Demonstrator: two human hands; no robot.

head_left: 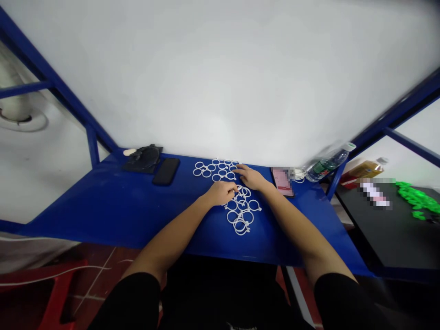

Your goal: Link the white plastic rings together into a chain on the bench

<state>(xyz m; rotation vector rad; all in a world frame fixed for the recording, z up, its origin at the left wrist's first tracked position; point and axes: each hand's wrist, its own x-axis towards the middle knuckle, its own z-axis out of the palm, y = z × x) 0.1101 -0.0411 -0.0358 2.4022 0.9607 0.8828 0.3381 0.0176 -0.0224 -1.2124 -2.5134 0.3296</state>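
Note:
My left hand [222,193] is over the near pile of white plastic rings [242,206], its fingers curled and pinched at the pile's far edge, where a ring seems caught between the fingertips. Farther back, my right hand [252,178] reaches across with its fingers stretched out and apart. Its fingertips touch the right edge of a flat cluster of white rings [206,173]. The rings are thin, and several in the near pile have small knobs and overlap one another. What lies beneath both palms is hidden.
On the blue table [137,211] are a black phone [166,171] and a crumpled black bag [147,158] at left. A lit phone [283,182], white cable [299,175] and plastic bottle [328,164] lie at right. Blue frame bars flank the table; a black table [388,233] holds green pieces [417,198].

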